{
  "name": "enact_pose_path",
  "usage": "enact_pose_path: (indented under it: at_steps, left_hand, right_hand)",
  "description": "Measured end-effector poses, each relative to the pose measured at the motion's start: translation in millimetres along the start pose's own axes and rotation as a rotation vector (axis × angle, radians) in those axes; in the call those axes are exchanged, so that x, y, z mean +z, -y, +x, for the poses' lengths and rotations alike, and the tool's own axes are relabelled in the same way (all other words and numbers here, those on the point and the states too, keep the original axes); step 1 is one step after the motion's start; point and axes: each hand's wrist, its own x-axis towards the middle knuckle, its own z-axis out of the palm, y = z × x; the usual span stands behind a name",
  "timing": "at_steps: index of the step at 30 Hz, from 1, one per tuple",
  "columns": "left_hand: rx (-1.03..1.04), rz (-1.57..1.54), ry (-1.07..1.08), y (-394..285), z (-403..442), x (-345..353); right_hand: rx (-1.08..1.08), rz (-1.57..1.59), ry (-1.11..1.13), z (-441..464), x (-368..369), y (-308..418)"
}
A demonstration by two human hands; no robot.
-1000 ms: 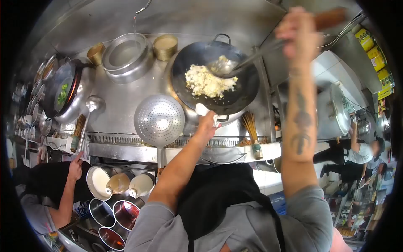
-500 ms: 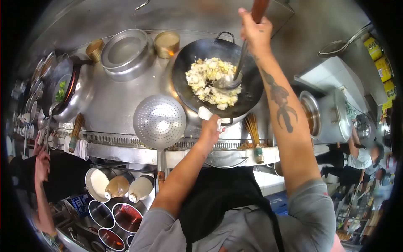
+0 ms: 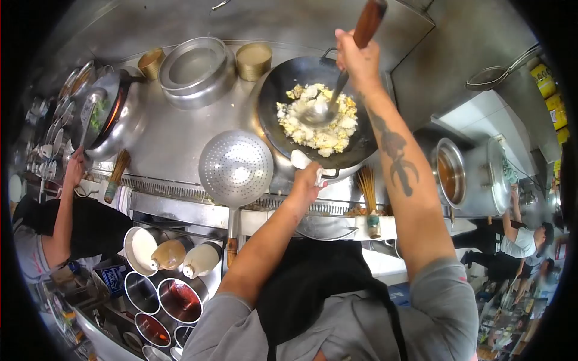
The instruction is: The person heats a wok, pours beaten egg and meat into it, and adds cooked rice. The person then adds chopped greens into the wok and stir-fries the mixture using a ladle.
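A black wok [image 3: 280,81] sits on the steel range with fried rice and egg [image 3: 331,133] in it. Closed round the wok's near handle, with a folded white cloth [image 3: 300,159] between, is my left hand [image 3: 306,184]. My right hand [image 3: 359,62] grips the ladle [image 3: 368,23] by its wooden handle, high over the wok's far right side. The ladle's bowl rests in the middle of the rice. Left of the wok lies a large perforated strainer [image 3: 235,167], its handle toward me.
Behind stand a metal pot [image 3: 195,69] and a tin [image 3: 253,60]. Bamboo brushes [image 3: 368,195] lean at the front edge. Sauce containers [image 3: 182,301] and bottles [image 3: 201,260] sit below left. At far left, a co-worker's hand [image 3: 73,168] holds a ladle over another wok. A stockpot [image 3: 481,174] stands right.
The ladle's bowl has shifted left and up through the rice, its handle now tilted more. My left hand stays on the wok handle. The co-worker's arm has moved up toward the other wok.
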Motion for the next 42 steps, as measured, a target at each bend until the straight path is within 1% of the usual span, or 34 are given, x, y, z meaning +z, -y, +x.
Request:
enact_pose_path:
  at_steps: [2, 3, 6, 7, 8, 10, 11, 12, 13, 14, 15, 16, 18, 20, 21, 22, 24, 25, 26, 27, 28, 30, 31, 32, 34, 35, 37, 38, 40, 41, 42]
  left_hand:
    - [0.018, -0.015, -0.005, 3, 1, 1]
    - [0.025, -0.021, 0.003, 4, 4, 2]
    - [0.037, -0.027, 0.011, 2, 2, 0]
    - [0.035, -0.015, 0.015, -1, -3, 1]
    - [0.033, -0.003, 0.02, -2, -6, 3]
    - [0.037, -0.013, 0.021, 0, 3, 1]
    - [0.043, -0.011, 0.012, -2, 5, 1]
    - [0.04, -0.01, -0.001, 2, 7, -2]
    - [0.052, 0.007, 0.034, -1, 2, -1]
    - [0.067, 0.041, -0.032, 3, -4, 2]
    - [0.073, 0.007, -0.016, 13, -18, 2]
    - [0.091, -0.033, 0.009, 20, -30, 9]
    - [0.049, -0.057, 0.009, 26, -117, 39]
    - [-0.015, -0.05, 0.051, 42, -148, 32]
    - [-0.044, -0.032, 0.024, 35, -160, 41]
    - [-0.02, -0.084, -0.038, 33, -151, 42]
    - [0.053, -0.064, 0.069, 16, -116, 47]
    - [0.084, -0.035, 0.076, 23, -103, 39]
    - [0.067, -0.037, 0.06, 43, -85, 14]
    - [0.059, -0.044, 0.054, 70, -65, -18]
    - [0.045, -0.059, 0.04, 94, -65, -41]
    - [-0.029, 0.03, 0.019, 109, -98, -58]
    - [-0.007, 0.012, 0.048, 102, -113, -43]
    - [0.052, 0.024, -0.008, 90, -117, -23]
    - [0.108, -0.085, 0.097, 45, -92, 6]
    - [0.07, -0.064, 0.051, 43, -106, 11]
    - [0.03, -0.029, 0.0, 20, -128, 47]
    - [-0.006, -0.049, 0.15, 24, -143, 46]
    - [0.017, -0.053, -0.001, 19, -150, 56]
    - [-0.01, -0.048, 0.044, 11, -134, 50]
    - [-0.028, -0.043, 0.099, 8, -111, 41]
  right_hand:
    - [-0.093, -0.086, -0.006, 0, -2, 17]
    - [-0.072, -0.021, -0.051, -14, -2, 31]
    - [-0.061, 0.05, 0.086, -33, -7, 12]
    - [0.052, 0.068, 0.128, -29, -3, 13]
    - [0.083, 0.038, 0.109, -23, -9, 22]
    - [0.006, 0.008, 0.144, -28, -18, 60]
    - [0.027, -0.006, 0.12, -35, -25, 80]
    - [0.008, 0.011, 0.047, -41, -34, 84]
    - [0.057, 0.03, 0.025, -42, -41, 65]
    - [0.109, 0.047, -0.005, -39, -52, 38]
    - [0.084, 0.018, 0.04, -30, -65, 24]
    - [0.128, -0.054, 0.046, -18, -76, 29]
    - [0.201, -0.183, 0.046, 10, -99, 59]
    - [0.032, 0.115, 0.032, 28, -121, 91]
    - [0.014, 0.079, -0.157, 11, -104, 123]
    - [-0.067, 0.141, -0.143, 17, -109, 120]
    - [0.006, -0.229, -0.186, 3, -107, 90]
    - [-0.019, -0.1, -0.186, 2, -98, 55]
    - [-0.028, 0.089, -0.156, -11, -87, 32]
    - [-0.076, 0.149, -0.126, -12, -82, 37]
    - [-0.062, 0.144, -0.107, -15, -77, 54]
    - [-0.04, 0.14, -0.077, -9, -65, 108]
    - [-0.224, 0.131, 0.021, -2, -72, 116]
    - [-0.195, 0.118, 0.005, 11, -78, 114]
    - [-0.107, 0.134, -0.06, -16, -61, 155]
    - [-0.062, 0.159, -0.047, -24, -62, 157]
    - [-0.02, 0.204, 0.007, -15, -64, 170]
    - [-0.058, 0.202, 0.027, -6, -68, 166]
    - [-0.106, 0.2, 0.06, 3, -81, 136]
    - [-0.078, -0.168, -0.108, -6, -81, 108]
    - [-0.011, -0.215, -0.102, -24, -77, 83]
